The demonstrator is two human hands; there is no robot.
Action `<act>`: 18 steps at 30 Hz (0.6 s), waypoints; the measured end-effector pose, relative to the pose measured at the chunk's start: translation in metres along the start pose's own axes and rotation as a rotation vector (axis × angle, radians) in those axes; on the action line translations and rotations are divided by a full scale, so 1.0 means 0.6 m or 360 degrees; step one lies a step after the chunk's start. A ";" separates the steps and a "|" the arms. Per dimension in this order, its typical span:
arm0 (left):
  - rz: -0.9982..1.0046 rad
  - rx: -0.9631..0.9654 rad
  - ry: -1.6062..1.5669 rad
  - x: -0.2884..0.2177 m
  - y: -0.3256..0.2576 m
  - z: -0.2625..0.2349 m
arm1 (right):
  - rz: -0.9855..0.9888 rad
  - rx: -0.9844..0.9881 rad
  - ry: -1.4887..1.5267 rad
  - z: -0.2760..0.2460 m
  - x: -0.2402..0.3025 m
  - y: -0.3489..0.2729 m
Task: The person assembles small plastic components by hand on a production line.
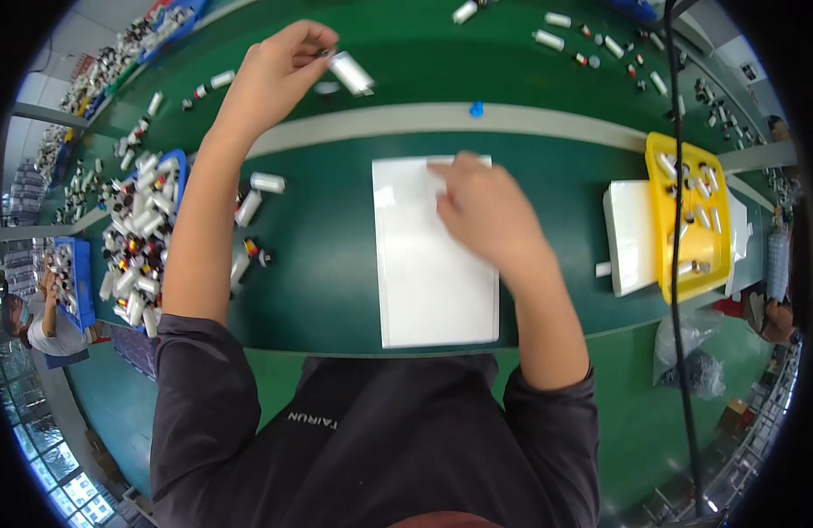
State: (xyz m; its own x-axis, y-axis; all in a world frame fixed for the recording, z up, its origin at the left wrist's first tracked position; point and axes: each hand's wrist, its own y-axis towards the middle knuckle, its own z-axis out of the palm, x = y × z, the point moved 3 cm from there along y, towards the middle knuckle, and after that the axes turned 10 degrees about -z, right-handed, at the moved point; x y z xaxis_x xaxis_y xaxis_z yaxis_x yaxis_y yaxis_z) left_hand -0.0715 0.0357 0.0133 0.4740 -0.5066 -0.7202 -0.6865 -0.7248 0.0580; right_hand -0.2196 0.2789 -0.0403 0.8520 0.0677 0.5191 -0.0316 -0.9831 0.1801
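Over the green belt beyond the table's far rail, my left hand (279,75) is closed, its fingertips pinching the dark end of a small white cylinder (350,74). The cylinder is slightly blurred and tilts down to the right. My right hand (486,202) is above the upper part of a flat white rectangular sheet or pad (433,290) on the table in front of me. Its index finger stretches leftward, the thumb stands apart below, and nothing shows in its grasp. Whether it touches the sheet I cannot tell.
Left of my forearm, a blue bin (179,167) is heaped with white cylinders. Several loose ones (267,183) lie beside it. At right, a yellow tray (657,220) holds more, next to a white box (631,238). A black cable (676,264) hangs there. A blue piece (477,109) rests on the rail.
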 end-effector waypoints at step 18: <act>-0.0156 -0.0462 0.0709 0.027 0.297 0.255 | -0.0011 0.0143 -0.0018 0.026 0.019 0.007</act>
State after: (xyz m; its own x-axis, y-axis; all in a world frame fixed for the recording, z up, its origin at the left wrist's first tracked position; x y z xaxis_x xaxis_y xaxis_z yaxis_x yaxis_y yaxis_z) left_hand -0.2708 -0.0303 -0.0936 0.7592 -0.5335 -0.3729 -0.4767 -0.8458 0.2397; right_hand -0.2020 0.2731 -0.0466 0.8579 0.0734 0.5085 0.0210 -0.9939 0.1080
